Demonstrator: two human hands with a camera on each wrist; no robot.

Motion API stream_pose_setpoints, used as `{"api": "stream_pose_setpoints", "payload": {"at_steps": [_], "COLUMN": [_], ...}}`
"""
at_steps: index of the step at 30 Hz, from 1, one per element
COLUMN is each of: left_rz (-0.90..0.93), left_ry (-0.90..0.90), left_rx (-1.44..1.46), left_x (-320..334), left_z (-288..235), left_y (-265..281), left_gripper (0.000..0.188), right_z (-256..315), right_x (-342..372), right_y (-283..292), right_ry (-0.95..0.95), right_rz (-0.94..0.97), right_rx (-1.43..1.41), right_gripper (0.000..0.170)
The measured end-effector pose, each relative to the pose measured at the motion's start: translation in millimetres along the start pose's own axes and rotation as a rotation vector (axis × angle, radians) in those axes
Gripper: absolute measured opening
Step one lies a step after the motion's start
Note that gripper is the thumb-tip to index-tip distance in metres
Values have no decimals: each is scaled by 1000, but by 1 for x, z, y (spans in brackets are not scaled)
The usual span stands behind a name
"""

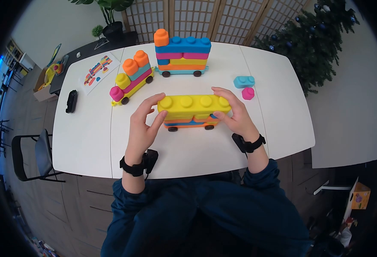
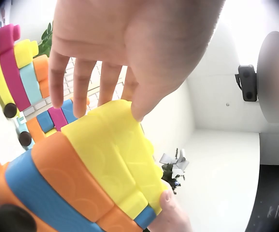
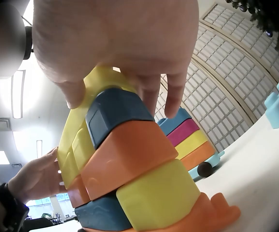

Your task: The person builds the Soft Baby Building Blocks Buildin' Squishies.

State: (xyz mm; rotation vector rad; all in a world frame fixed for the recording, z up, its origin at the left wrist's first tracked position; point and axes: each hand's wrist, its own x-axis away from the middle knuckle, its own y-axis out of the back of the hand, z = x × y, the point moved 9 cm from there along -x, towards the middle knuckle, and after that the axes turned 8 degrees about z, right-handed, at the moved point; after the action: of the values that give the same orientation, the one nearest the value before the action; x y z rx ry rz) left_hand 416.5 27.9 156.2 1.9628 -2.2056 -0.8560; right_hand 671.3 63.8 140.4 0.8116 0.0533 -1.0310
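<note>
A long yellow toy building block (image 1: pixel 186 112) with several round studs tops a stack of orange, blue and yellow blocks. The stack sits on an orange wheeled base (image 1: pixel 192 127) on the table. My left hand (image 1: pixel 145 118) grips the yellow block's left end, thumb on the near side and fingers on the far side. At the other end my right hand (image 1: pixel 237 113) pinches it the same way. In the right wrist view, a dark blue block (image 3: pixel 117 113) shows under the yellow one, over an orange block (image 3: pixel 129 157).
Behind stand a tall block wagon (image 1: pixel 183 55) and a stepped one (image 1: pixel 133 79). To the right lie a light blue block (image 1: pixel 244 82) and a pink block (image 1: pixel 248 94). A picture sheet (image 1: pixel 98 73) and a black object (image 1: pixel 71 101) lie at the left of the white table (image 1: pixel 85 145).
</note>
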Motion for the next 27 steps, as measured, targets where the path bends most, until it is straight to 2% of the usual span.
{"api": "stream_pose_setpoints", "payload": {"at_steps": [4,6,9,13,16,18,19,21,22,24,27], "left_rz": [-24,-50,-42,-42,-53,-63,-64,-67,-69,-71,-60], "left_ry": [-67,-107,-12,47,25,6,3,3,2,-1,15], "left_rx": [-81,-88,-59,6,-13,-27,-23,-20,-3,15,20], "left_x": [-4,-6,-7,-7,-9,-10,-9,-8,-8,-9,-9], "left_z": [-11,-14,-6,0,-2,-4,-3,0,0,1,4], "left_y": [-1,-3,-8,-9,-7,-6,-6,-7,-7,-8,-10], "left_gripper": [39,39,38,38,37,37,37,37,37,37,38], "right_z": [2,-1,-3,-4,-10,-28,-38,-90,-107,-139,-170], "right_x": [1,1,3,4,4,10,12,28,30,36,26], "right_y": [1,-1,0,0,9,33,42,76,84,109,126], "right_ry": [6,-80,-85,-85,-47,-112,-111,-451,-451,-543,-562], "right_rz": [3,33,20,18,-8,-94,-94,-254,-253,-306,-257], "right_rx": [34,51,56,36,-126,13,12,173,173,448,524], "right_gripper": [57,63,66,65,56,42,42,30,30,25,26]}}
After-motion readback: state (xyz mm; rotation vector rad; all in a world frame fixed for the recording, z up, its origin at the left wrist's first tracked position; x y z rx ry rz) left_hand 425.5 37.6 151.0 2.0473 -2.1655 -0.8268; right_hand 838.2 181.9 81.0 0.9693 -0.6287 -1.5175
